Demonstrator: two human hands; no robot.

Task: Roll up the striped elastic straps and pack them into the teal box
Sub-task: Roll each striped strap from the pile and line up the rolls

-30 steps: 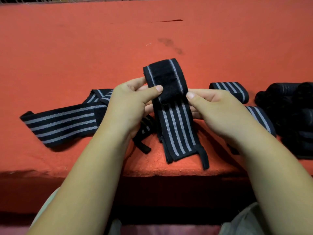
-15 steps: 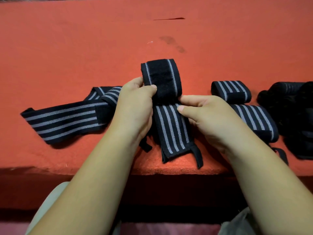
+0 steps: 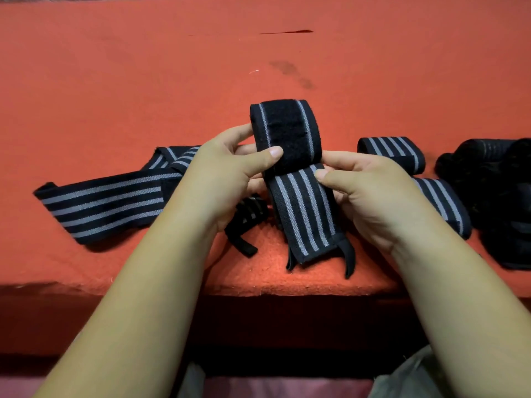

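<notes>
Both hands hold one black strap with grey stripes (image 3: pixel 301 208) at the middle of the red surface. Its far end (image 3: pixel 287 133), with a black fuzzy patch, is folded over toward me. My left hand (image 3: pixel 227 182) pinches that fold from the left, thumb on the patch. My right hand (image 3: pixel 370 193) grips the strap's right edge, thumb on the stripes. The near end with a thin black loop (image 3: pixel 349 257) lies by the table's front edge. A second strap (image 3: pixel 106 202) lies flat to the left. No teal box is in view.
The red felt table (image 3: pixel 258 58) stretches far back. A rolled strap (image 3: pixel 393 152) and another striped strap (image 3: pixel 442 205) lie right of my hands. A dark pile of straps (image 3: pixel 494 196) sits at the right edge. The table's front edge (image 3: pixel 258 288) is close to me.
The folded end has been turned a little further over the strap, and my thumbs have shifted on it. My hands stay in about the same place; the other straps have not moved.
</notes>
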